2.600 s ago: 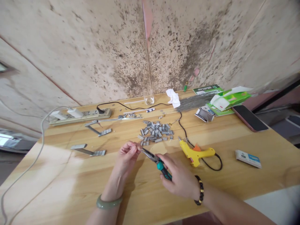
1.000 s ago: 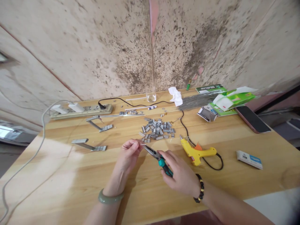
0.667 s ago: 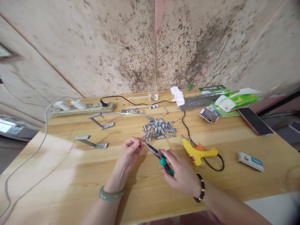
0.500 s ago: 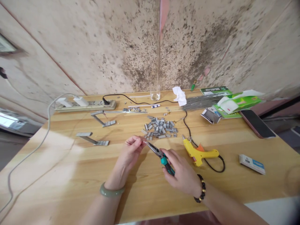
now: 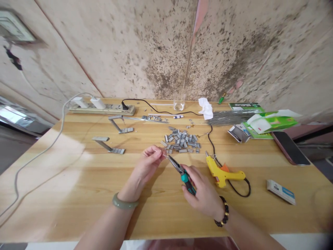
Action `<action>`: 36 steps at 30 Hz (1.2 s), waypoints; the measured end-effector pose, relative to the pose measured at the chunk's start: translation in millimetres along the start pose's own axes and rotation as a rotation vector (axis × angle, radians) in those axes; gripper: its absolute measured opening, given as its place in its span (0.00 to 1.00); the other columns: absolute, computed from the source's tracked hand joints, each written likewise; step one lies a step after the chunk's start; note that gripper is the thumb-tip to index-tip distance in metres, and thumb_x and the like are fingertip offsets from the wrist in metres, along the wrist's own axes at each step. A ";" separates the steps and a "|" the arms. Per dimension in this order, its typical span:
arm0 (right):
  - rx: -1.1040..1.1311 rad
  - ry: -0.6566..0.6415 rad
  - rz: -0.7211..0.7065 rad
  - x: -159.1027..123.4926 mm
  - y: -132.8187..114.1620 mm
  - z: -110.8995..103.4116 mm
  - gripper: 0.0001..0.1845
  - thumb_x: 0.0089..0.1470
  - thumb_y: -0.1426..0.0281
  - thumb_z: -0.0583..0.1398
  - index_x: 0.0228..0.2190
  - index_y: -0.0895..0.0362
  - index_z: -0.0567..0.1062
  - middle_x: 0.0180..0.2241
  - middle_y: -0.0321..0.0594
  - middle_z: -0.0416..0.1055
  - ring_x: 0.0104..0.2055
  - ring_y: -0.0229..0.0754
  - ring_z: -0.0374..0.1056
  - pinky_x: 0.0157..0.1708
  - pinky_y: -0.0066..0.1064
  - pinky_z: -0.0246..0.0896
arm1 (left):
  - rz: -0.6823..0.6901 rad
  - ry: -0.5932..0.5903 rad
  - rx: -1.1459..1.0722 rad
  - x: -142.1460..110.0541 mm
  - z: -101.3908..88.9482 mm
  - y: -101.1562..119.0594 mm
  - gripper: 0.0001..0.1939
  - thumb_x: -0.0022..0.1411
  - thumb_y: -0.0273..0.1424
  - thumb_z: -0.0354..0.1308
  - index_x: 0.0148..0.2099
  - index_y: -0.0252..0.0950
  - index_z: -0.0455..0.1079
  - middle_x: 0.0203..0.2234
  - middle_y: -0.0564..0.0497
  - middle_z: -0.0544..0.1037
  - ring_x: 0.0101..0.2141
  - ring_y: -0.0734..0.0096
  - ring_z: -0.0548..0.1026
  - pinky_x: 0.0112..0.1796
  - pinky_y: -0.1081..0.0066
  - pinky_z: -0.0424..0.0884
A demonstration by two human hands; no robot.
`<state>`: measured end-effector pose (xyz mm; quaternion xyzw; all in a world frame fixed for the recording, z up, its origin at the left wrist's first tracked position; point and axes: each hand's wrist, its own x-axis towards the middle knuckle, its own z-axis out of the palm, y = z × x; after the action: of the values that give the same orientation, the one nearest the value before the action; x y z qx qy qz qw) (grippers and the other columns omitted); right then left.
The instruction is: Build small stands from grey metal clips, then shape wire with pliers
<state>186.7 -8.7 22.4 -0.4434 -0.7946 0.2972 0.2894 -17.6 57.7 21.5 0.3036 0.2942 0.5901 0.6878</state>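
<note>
Between the fingertips of my left hand (image 5: 149,163) is pinched a thin piece of wire (image 5: 165,156). My right hand (image 5: 201,191) is wrapped round the handles of long-nose pliers (image 5: 185,176) with teal and black grips. Their tip is at the wire's end, close to my left fingertips; whether the jaws grip it I cannot tell. Just beyond my hands lies a pile of grey staple blocks (image 5: 183,140). To the left stand two angled pieces built of staples, a nearer one (image 5: 105,144) and a farther one (image 5: 118,124).
A yellow glue gun (image 5: 221,172) lies right of my right hand, with a small box (image 5: 281,191) beyond it. At the back are a power strip (image 5: 104,109), a glass (image 5: 179,104), a tissue (image 5: 206,108), a bundle of wires (image 5: 231,117) and a phone (image 5: 291,147).
The camera view has shifted, so the table's things appear farther right. The pliers' tip sits slightly apart from my left fingertips, still near the wire.
</note>
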 end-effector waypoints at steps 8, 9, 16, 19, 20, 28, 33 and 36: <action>-0.032 0.008 -0.018 -0.4 -0.3 0.4 0.30 0.53 0.76 0.55 0.57 0.55 0.56 0.43 0.46 0.67 0.42 0.47 0.65 0.41 0.39 0.64 | 0.012 -0.004 0.045 0.3 -1.8 -1.1 0.10 0.45 0.33 0.71 0.24 0.36 0.73 0.19 0.54 0.73 0.27 0.74 0.70 0.34 0.73 0.66; -0.035 0.007 -0.021 -0.8 -0.2 0.5 0.30 0.53 0.76 0.55 0.57 0.55 0.57 0.44 0.46 0.67 0.43 0.47 0.66 0.42 0.39 0.64 | 0.012 -0.003 0.049 0.2 -1.5 -1.0 0.10 0.45 0.33 0.71 0.24 0.36 0.73 0.19 0.54 0.73 0.27 0.74 0.70 0.34 0.72 0.66; -0.037 0.005 -0.062 -1.4 2.1 1.9 0.30 0.53 0.76 0.54 0.58 0.55 0.56 0.47 0.47 0.67 0.47 0.49 0.65 0.46 0.40 0.64 | 0.029 -0.056 0.043 -0.9 -1.4 0.0 0.10 0.46 0.33 0.70 0.23 0.35 0.73 0.19 0.54 0.72 0.27 0.74 0.70 0.33 0.72 0.63; -0.043 0.000 -0.066 -0.8 1.6 1.1 0.30 0.53 0.76 0.54 0.57 0.55 0.57 0.45 0.47 0.68 0.47 0.48 0.66 0.46 0.40 0.64 | 0.031 -0.061 0.042 -1.4 -1.3 1.4 0.10 0.46 0.33 0.70 0.23 0.35 0.72 0.18 0.54 0.71 0.27 0.73 0.69 0.33 0.72 0.63; -0.046 -0.007 -0.061 -0.7 1.4 0.7 0.30 0.53 0.76 0.55 0.57 0.55 0.57 0.45 0.46 0.68 0.46 0.48 0.66 0.46 0.40 0.64 | 0.028 -0.063 0.043 -1.5 -1.3 2.0 0.10 0.47 0.33 0.70 0.23 0.35 0.72 0.17 0.54 0.70 0.27 0.73 0.69 0.33 0.71 0.62; -0.009 -0.038 -0.045 -1.3 0.3 -1.2 0.31 0.53 0.76 0.55 0.57 0.54 0.57 0.45 0.46 0.68 0.46 0.48 0.65 0.47 0.42 0.64 | -0.012 -0.081 0.051 -1.5 -2.0 4.6 0.13 0.46 0.34 0.70 0.21 0.34 0.71 0.17 0.53 0.70 0.26 0.73 0.68 0.30 0.72 0.61; 0.050 -0.041 -0.017 -3.3 0.2 -1.3 0.29 0.53 0.75 0.55 0.57 0.53 0.58 0.46 0.46 0.68 0.48 0.48 0.65 0.47 0.39 0.63 | -0.016 -0.082 0.052 -0.5 -4.1 3.6 0.13 0.45 0.34 0.71 0.21 0.34 0.71 0.18 0.53 0.71 0.26 0.74 0.69 0.30 0.74 0.61; 0.173 -0.067 0.018 -5.2 0.3 -3.3 0.30 0.53 0.75 0.55 0.57 0.52 0.59 0.48 0.45 0.67 0.50 0.46 0.64 0.50 0.39 0.60 | -0.020 -0.055 0.059 0.4 -3.7 3.0 0.12 0.44 0.33 0.72 0.22 0.34 0.72 0.18 0.53 0.72 0.25 0.75 0.69 0.29 0.74 0.62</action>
<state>191.6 -12.5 23.3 -0.4138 -0.7711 0.3820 0.2971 -22.3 58.7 21.4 0.3369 0.2956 0.5658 0.6921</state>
